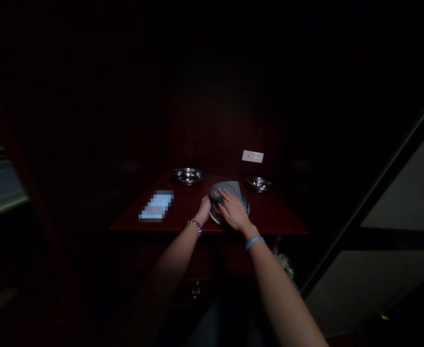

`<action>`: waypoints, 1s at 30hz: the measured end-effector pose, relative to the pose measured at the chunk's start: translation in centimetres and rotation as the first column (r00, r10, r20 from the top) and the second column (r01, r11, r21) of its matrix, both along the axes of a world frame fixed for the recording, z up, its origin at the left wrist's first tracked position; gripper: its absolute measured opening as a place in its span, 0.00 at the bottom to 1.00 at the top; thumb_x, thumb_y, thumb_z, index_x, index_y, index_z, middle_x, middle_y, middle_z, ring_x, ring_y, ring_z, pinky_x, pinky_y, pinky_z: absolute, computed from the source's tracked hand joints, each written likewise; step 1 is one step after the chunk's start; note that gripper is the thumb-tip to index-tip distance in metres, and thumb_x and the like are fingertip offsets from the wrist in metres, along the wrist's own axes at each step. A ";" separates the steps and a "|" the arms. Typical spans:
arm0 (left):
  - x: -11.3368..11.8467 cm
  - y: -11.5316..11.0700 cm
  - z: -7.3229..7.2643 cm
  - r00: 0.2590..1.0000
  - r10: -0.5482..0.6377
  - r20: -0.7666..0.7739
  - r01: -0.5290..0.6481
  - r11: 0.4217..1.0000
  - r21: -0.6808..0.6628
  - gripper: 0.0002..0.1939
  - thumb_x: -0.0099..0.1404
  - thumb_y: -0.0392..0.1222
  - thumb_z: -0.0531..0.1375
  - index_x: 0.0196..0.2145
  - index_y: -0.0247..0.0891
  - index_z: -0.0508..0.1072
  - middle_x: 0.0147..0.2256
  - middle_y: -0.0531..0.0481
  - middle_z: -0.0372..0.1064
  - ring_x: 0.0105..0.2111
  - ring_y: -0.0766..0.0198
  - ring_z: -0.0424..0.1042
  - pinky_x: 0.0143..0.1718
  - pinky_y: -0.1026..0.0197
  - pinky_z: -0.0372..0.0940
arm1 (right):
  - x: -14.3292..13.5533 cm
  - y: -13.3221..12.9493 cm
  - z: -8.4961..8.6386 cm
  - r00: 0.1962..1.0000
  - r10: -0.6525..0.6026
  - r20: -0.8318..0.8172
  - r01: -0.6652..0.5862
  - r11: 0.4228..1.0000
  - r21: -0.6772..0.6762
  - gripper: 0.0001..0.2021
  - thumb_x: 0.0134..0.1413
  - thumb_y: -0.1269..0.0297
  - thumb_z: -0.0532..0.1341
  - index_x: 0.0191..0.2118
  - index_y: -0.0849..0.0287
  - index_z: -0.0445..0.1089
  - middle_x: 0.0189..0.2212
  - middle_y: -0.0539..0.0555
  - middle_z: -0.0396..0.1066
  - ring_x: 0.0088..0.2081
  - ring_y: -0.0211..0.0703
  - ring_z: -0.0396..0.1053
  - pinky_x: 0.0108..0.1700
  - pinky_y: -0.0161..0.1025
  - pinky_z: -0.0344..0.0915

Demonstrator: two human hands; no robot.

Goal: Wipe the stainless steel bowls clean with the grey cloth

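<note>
A metal bowl [247, 204] sits near the front edge of the dark red table [183, 212], partly covered by a grey cloth [227, 187]. My left hand [205, 207] grips the bowl at its left side; its fingertips are hidden. Across the cloth lies my right hand [232, 210], fingers spread out and pressing it against the bowl. Part of the bowl's rim shows below and to the right of that hand.
Shiny metal bowls stand behind, one at the back left [188, 177] and one at the back right [258, 184]. A blurred light-blue rectangle [156, 206] lies at left. A white socket plate [253, 156] is on the back wall. Below is a drawer knob [196, 289].
</note>
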State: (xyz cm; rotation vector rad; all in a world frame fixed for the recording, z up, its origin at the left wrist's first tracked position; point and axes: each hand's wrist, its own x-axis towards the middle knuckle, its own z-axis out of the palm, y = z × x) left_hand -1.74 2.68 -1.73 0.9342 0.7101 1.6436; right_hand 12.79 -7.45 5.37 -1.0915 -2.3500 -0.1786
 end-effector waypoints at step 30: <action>-0.1 -0.8 0.5 1.000 0.012 0.009 -0.011 0.999 -0.045 0.14 0.62 0.51 0.64 0.32 0.35 0.77 0.36 0.39 0.79 0.47 0.48 0.75 0.53 0.50 0.66 | -1.5 -1.0 0.0 0.996 0.009 0.084 -0.010 1.000 0.018 0.26 0.73 0.60 0.47 0.72 0.55 0.55 0.73 0.55 0.49 0.74 0.48 0.46 0.74 0.54 0.48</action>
